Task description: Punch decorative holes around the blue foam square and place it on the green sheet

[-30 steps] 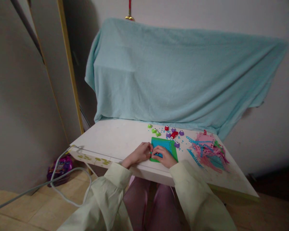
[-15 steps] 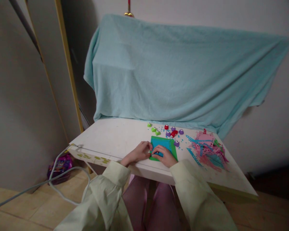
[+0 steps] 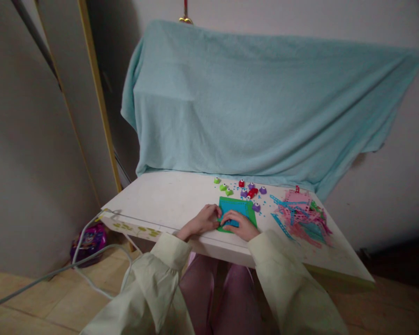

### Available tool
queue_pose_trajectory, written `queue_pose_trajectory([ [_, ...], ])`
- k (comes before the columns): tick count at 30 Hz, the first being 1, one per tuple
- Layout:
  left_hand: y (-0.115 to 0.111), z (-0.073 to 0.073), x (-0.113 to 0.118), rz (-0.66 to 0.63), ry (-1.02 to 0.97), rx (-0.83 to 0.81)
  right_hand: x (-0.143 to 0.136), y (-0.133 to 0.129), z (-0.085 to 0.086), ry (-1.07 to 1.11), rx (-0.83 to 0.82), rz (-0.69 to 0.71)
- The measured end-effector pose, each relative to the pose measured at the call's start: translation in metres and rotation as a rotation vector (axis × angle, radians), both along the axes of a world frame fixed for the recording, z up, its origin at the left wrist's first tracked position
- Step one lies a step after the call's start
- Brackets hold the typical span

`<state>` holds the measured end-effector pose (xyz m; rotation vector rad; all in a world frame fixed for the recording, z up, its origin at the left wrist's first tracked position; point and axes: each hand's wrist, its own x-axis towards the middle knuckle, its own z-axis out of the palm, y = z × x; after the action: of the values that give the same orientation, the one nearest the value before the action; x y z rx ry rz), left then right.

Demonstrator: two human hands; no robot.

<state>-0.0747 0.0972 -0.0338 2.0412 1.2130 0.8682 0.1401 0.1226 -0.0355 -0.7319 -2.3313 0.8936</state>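
A blue sheet (image 3: 234,206) lies on a larger green sheet (image 3: 252,217) near the front edge of the white table. My left hand (image 3: 206,218) rests at the left edge of the sheets, its fingers curled and pressed together on something I cannot make out. My right hand (image 3: 240,225) arches over the lower part of the blue sheet, with its fingertips close to the left fingertips. What lies between the fingertips is too small to tell.
Small green (image 3: 223,187), red (image 3: 252,193) and purple (image 3: 256,207) figures with eyes stand behind the sheets among blue bits. Pink and blue strips (image 3: 302,214) lie at the right. A light blue cloth (image 3: 258,107) hangs behind the table; a grey cable (image 3: 77,251) loops at the left.
Both hands stay nearly in place on the sheets. The right hand has shifted very slightly; the figures and strips have not moved.
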Motion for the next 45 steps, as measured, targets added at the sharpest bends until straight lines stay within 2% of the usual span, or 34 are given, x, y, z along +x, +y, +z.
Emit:
queue_pose_trajectory([
  [3,0.001,-0.005,-0.002,-0.009,-0.005,0.023,0.004,0.001,0.0,0.024,-0.043,-0.045],
  [6,0.003,-0.01,0.001,0.012,-0.012,0.043,0.004,0.0,-0.002,0.045,-0.016,-0.062],
  [14,0.008,-0.021,0.013,0.172,-0.004,0.072,-0.001,-0.002,-0.009,0.063,0.033,-0.065],
  [26,0.008,-0.021,0.013,0.173,0.039,0.07,0.014,0.001,-0.001,0.043,-0.049,0.0],
  [33,0.001,-0.018,0.013,0.129,0.087,0.151,0.03,0.005,0.007,0.049,-0.131,0.109],
  [37,-0.003,-0.017,0.011,0.043,0.159,0.226,0.029,0.005,0.008,0.105,-0.169,0.048],
  [42,-0.007,-0.019,0.011,0.057,0.236,0.207,0.021,-0.002,0.001,0.128,-0.022,-0.023],
  [45,-0.009,-0.018,0.012,0.048,0.272,0.195,0.019,-0.003,-0.002,0.123,-0.01,-0.037],
])
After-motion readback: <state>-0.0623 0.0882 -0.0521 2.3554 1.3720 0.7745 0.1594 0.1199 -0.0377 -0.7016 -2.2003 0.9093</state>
